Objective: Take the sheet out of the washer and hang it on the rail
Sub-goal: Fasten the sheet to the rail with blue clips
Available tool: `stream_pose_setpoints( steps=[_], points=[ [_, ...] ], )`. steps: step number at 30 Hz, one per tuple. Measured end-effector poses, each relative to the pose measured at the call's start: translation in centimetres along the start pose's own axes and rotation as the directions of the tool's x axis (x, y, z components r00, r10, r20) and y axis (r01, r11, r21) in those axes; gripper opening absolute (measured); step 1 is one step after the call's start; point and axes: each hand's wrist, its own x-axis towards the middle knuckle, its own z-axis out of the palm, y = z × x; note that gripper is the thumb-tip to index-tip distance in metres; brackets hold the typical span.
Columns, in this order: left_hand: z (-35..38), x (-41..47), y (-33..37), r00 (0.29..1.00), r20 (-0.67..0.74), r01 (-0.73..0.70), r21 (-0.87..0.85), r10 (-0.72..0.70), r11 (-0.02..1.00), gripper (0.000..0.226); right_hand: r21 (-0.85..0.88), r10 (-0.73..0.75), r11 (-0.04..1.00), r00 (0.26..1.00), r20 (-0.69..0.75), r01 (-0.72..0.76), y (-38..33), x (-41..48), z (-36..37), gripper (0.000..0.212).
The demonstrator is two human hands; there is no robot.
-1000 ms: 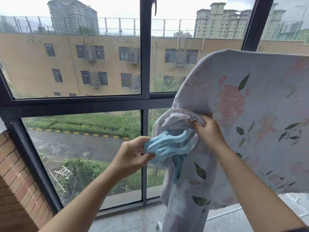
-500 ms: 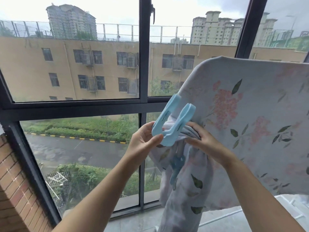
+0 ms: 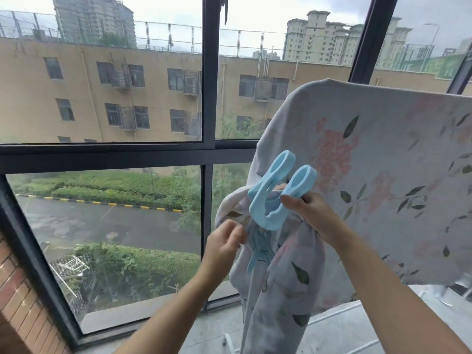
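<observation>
My left fingers [image 3: 236,232] have come off the blue clip [image 3: 268,200] they were squeezing half a second ago. They now hang loosely curled at the clip's 7 o'clock, against the sheet's edge, and I cannot tell whether they pinch cloth or only brush it. My right fingers [image 3: 291,200] stay clamped round the gathered corner of the sheet [image 3: 383,162], with the thumb tip touching the clip's lower arm.

The left hand [image 3: 224,241] has dropped, while the right hand [image 3: 309,213] holds its place at the clip's 3 o'clock. The clip stands by itself with its handles at 12 o'clock, and its mouth seems to bite the bunched cloth.

A second blue clip [image 3: 258,254] shows at 6 o'clock, half tucked among the folds. The sheet is draped over the top at 1 o'clock and falls wide to the right. The rail itself is hidden under it.

I judge the hanging done and the pinning nearly so. What remains is to check that the clip holds when my right hand lets go.
</observation>
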Motion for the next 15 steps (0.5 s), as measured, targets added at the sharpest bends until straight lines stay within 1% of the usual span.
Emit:
stream_pose_setpoints(
  steps=[2,4,7,10,12,14,15],
  points=[
    [1.1,-0.2,-1.6,0.994,0.090,0.045,0.216,-0.066,0.975,0.012,-0.048,-0.002,0.999,1.000,0.023,0.003,-0.1,-0.2,-0.5,0.020],
    [2.1,-0.2,-2.5,0.989,0.127,0.024,0.350,-0.073,0.936,0.006,-0.069,-0.001,0.998,0.999,0.032,0.003,0.0,-0.3,-1.0,0.023],
    [3.5,0.0,-3.6,0.989,0.124,0.024,0.403,-0.081,0.915,0.010,-0.072,0.004,0.997,1.000,0.028,-0.002,0.2,-0.6,-1.8,0.025],
    [4.1,0.3,-4.2,0.989,0.117,0.032,0.427,-0.090,0.904,0.013,-0.074,0.003,0.997,0.999,0.035,-0.001,0.3,-0.6,-1.9,0.023],
    [4.3,0.3,-4.4,0.982,0.143,0.038,0.486,-0.123,0.873,0.026,-0.072,0.000,0.997,0.999,0.047,0.003,0.3,-0.5,-1.7,0.019],
    [4.5,0.4,-5.0,0.958,0.182,0.068,0.606,-0.221,0.792,0.045,-0.071,-0.006,0.997,0.999,0.054,0.009,0.4,-0.5,-1.6,0.020],
    [4.5,0.5,-5.2,0.942,0.192,0.081,0.662,-0.273,0.745,0.047,-0.073,-0.009,0.997,0.998,0.054,0.013,0.4,-0.4,-1.6,0.021]
  ],
)
